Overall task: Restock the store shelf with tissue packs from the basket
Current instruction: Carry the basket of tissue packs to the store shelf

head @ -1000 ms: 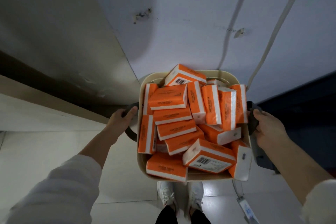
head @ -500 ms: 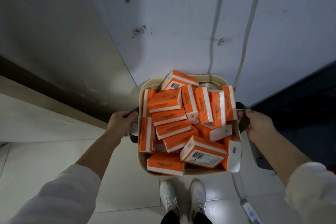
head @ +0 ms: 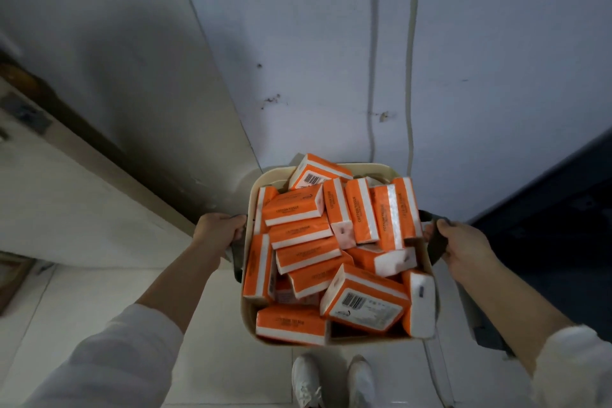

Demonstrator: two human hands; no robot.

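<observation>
A cream, round-cornered plastic basket (head: 371, 168) sits in the middle of the view, held between two bare hands well apart from each other; the left hand (head: 217, 228) has its fingers curled round the dark loop handle on the left side (head: 236, 262), and the right hand (head: 463, 245) grips the matching dark handle on the right side (head: 437, 242). Both forearms are bare below pushed-up white sleeves (head: 116, 358).

The basket is heaped with orange-and-white rectangular tissue packs (head: 308, 255), all of them inside it or leaning on its rim; several lie flat in a stepped row on the left half, with "COTTON TISSUE" printed on their orange faces; a group stands on edge at the far right; one pack with its barcode face up (head: 364, 301) lies tilted on the pile at the near right; another barcode pack (head: 318, 172) rises over the far rim; a pack on end (head: 419, 301) leans against the near right corner.

Below the near edge of the basket, a pair of white sneakers (head: 306, 381) stands on pale floor tiles (head: 66, 308); beyond the basket is a pale grey wall (head: 496, 43) with two thin cables (head: 410, 76) running down it; a dark blue surface (head: 563, 209) fills the right side.
</observation>
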